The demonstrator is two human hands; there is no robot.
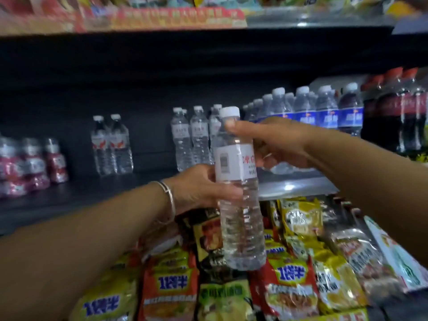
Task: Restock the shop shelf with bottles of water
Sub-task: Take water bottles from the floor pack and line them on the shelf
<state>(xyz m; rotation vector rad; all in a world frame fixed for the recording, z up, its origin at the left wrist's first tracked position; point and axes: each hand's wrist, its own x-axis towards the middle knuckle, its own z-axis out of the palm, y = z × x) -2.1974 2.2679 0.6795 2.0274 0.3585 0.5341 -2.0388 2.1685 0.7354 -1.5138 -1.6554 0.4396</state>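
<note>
Head view: clear plastic water bottle (239, 188) held upright in mid-air in front of the dark shelf (69, 198), above the noodle packets (287, 283). White cap, ribbed see-through body, white label with a small code square and some red writing, too blurry to read. Left hand (199, 188) wrapped around the middle, fingers curled behind, thumb across the front just under the label. Right hand (273, 140) gripping up at the neck, thumb pressed just under the cap, other fingers curled behind the label; a second bottle possibly under that palm, can't tell. Silver bangle (169, 198) on the left wrist. Behind: same-style clear bottles (190, 137) standing on the shelf, two more with red-marked labels (111, 144) to the left, blue-labelled ones (324, 112) to the right, then dark cola bottles (398, 112) with red caps. Noodle packets glossy and crinkly, yellow and red, blue "1袋半" print.
</note>
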